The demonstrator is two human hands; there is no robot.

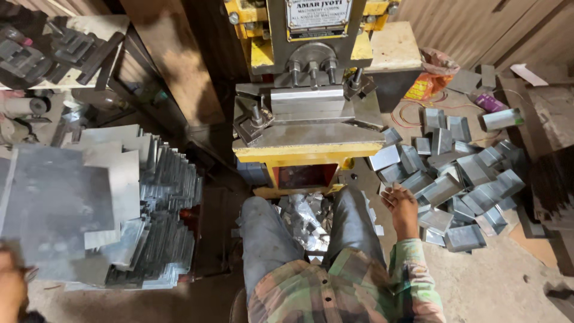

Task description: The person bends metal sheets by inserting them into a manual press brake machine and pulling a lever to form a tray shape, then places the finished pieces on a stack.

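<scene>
I sit in front of a yellow and grey press machine [308,128]. My right hand [400,206] hangs beside my right knee with its fingers apart and nothing in it, close to a pile of bent metal trays [463,179] on the floor. My left hand [12,290] is blurred at the lower left corner, next to a stack of flat metal sheets [89,203]; whether it holds a sheet cannot be seen. Small metal scraps [308,218] lie between my knees under the press.
An orange bag [427,84] and a purple object [490,103] lie on the floor at the right beyond the trays. Dark metal parts [54,51] sit on a shelf at the upper left. A wooden board [173,60] leans left of the press.
</scene>
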